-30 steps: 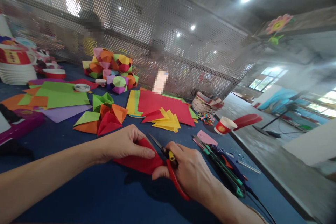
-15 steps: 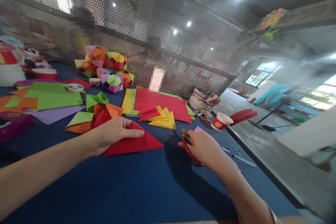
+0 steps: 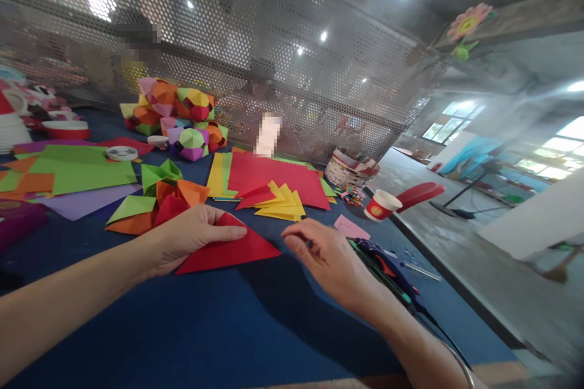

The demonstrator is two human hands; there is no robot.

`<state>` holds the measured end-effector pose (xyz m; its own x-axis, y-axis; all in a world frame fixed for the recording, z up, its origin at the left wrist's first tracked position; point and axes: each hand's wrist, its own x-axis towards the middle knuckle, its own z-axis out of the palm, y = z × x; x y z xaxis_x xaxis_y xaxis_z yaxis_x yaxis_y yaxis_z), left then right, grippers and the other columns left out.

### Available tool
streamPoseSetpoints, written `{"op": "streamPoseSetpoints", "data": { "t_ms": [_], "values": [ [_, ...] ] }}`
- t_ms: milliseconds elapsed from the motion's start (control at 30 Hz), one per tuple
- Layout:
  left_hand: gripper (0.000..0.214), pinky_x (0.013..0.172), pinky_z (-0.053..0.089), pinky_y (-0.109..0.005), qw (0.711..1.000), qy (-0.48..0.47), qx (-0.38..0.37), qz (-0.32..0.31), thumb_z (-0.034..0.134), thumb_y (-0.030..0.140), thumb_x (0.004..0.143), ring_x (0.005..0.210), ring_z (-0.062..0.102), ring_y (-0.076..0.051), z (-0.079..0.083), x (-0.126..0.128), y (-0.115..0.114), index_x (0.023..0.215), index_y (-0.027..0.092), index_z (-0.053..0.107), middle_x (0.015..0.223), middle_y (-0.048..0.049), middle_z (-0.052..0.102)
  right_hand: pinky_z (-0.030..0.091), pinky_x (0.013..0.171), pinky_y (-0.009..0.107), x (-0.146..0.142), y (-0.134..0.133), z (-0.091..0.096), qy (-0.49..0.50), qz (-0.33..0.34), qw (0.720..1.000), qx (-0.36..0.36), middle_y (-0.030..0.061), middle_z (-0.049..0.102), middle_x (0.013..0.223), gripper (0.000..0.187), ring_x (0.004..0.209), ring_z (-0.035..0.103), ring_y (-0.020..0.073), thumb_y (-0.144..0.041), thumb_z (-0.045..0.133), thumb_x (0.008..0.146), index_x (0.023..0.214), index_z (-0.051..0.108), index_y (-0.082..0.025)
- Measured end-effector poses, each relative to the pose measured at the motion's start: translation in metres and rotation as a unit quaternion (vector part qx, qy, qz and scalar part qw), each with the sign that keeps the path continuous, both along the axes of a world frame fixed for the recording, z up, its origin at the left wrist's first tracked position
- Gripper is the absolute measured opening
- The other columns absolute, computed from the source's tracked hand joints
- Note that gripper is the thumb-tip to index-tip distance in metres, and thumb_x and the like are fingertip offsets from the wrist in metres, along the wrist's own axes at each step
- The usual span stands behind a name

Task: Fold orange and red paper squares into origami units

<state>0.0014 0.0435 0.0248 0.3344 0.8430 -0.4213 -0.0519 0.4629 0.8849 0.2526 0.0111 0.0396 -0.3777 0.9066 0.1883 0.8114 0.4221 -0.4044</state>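
Note:
My left hand (image 3: 196,234) pinches a folded red paper triangle (image 3: 239,250) between thumb and fingers, just above the blue tabletop. The triangle's pointed end faces right. My right hand (image 3: 319,252) hovers a little right of that point, not touching it. Its fingers are loosely curled, with a small gap by the thumb, and no tool shows in it. Behind my left hand stand folded red, orange and green paper pieces (image 3: 168,185). Several yellow folded triangles (image 3: 283,202) lie fanned beyond the hands.
Red sheets (image 3: 292,176) lie at the back, green sheets (image 3: 86,170) at left. Paper balls (image 3: 191,141) are piled behind. A dark tool with a cord (image 3: 392,273) lies beside my right forearm. A paper cup (image 3: 382,205) and a basket (image 3: 349,169) stand near the right edge.
The red-handled scissors are no longer in my right hand, which has moved left toward the paper's tip. My left hand keeps its grip on the red triangle. The view has shifted slightly.

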Motion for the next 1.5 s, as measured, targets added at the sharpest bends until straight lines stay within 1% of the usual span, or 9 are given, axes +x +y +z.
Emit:
{"op": "streamPoseSetpoints", "data": {
  "t_ms": [67,233,600,700,800,867,933,1233,1500],
  "values": [
    [0.063,0.057,0.061,-0.017,1.0,0.0,0.003,-0.003,0.107,0.052,0.024,0.059,0.075,-0.015,0.0,0.002,-0.001,0.072,0.017,0.086,0.075,-0.0096,0.084,0.048,0.075,0.027,-0.006,-0.006,-0.007,0.084,0.042,0.995,-0.04,0.0021,0.077,0.102,0.026,0.087,0.069,0.0161,-0.042,0.059,0.108,0.108,0.075,-0.022],
    [0.064,0.059,0.06,-0.015,1.0,-0.006,0.013,-0.025,0.107,0.054,0.026,0.063,0.076,-0.014,0.0,0.002,-0.003,0.076,0.019,0.087,0.078,-0.009,0.085,0.043,0.064,0.025,-0.013,-0.009,-0.018,0.193,0.023,0.975,-0.105,-0.0021,0.07,0.077,0.022,0.068,0.061,0.0125,-0.036,0.066,0.1,0.086,0.071,-0.02],
    [0.044,0.054,0.054,-0.013,0.996,0.022,0.046,-0.077,0.105,0.045,0.043,0.058,0.07,-0.011,-0.002,0.002,-0.003,0.073,0.018,0.088,0.072,-0.0083,0.083,0.041,0.06,0.026,-0.008,-0.001,-0.017,0.211,0.011,0.971,-0.111,-0.0025,0.067,0.071,0.028,0.06,0.056,0.0117,-0.042,0.068,0.096,0.08,0.07,-0.019],
    [0.044,0.054,0.056,-0.015,0.998,0.028,0.04,-0.046,0.104,0.044,0.041,0.057,0.07,-0.013,-0.002,-0.001,0.001,0.069,0.017,0.086,0.072,-0.0098,0.083,0.042,0.061,0.027,0.002,0.002,-0.006,0.163,-0.014,0.984,-0.076,-0.001,0.069,0.073,0.029,0.062,0.058,0.0133,-0.042,0.064,0.1,0.082,0.07,-0.019],
    [0.04,0.054,0.057,-0.017,0.999,0.033,0.039,-0.016,0.104,0.043,0.042,0.057,0.071,-0.015,-0.002,-0.004,0.003,0.065,0.017,0.085,0.07,-0.0107,0.082,0.045,0.072,0.029,0.012,0.003,0.01,-0.029,-0.067,0.996,-0.043,0.003,0.075,0.085,0.027,0.079,0.069,0.0188,-0.036,0.059,0.106,0.088,0.07,-0.019],
    [0.035,0.055,0.058,-0.017,0.999,0.034,0.04,-0.001,0.104,0.039,0.045,0.057,0.072,-0.015,0.0,-0.005,0.004,0.064,0.017,0.085,0.07,-0.0111,0.082,0.045,0.077,0.034,0.015,0.002,0.017,-0.209,-0.158,0.963,-0.066,0.0092,0.078,0.097,0.025,0.095,0.073,0.0271,-0.034,0.057,0.109,0.096,0.071,-0.018],
    [0.03,0.054,0.057,-0.017,0.999,0.033,0.041,0.01,0.102,0.035,0.049,0.057,0.072,-0.015,0.001,-0.005,0.005,0.064,0.017,0.085,0.069,-0.011,0.082,0.045,0.078,0.037,0.016,0.0,0.02,-0.262,-0.185,0.943,-0.088,0.0179,0.078,0.107,0.021,0.103,0.075,0.035,-0.031,0.06,0.107,0.105,0.07,-0.013],
    [0.041,0.057,0.059,-0.017,0.998,0.031,0.04,0.036,0.105,0.04,0.04,0.058,0.072,-0.015,-0.001,-0.006,0.01,0.067,0.016,0.085,0.072,-0.0118,0.083,0.044,0.079,0.037,0.029,-0.001,0.013,-0.262,-0.179,0.941,-0.123,0.0222,0.075,0.121,0.025,0.112,0.075,0.0372,-0.016,0.058,0.104,0.129,0.059,-0.009],
    [0.039,0.056,0.059,-0.017,0.998,0.017,0.041,0.033,0.105,0.037,0.041,0.059,0.073,-0.015,0.004,-0.007,0.007,0.067,0.016,0.085,0.07,-0.0117,0.082,0.039,0.07,0.031,0.039,0.0,0.017,-0.215,-0.193,0.953,-0.094,0.0099,0.077,0.096,0.032,0.087,0.074,0.0255,-0.012,0.057,0.095,0.127,0.059,-0.012]
  ]
}}
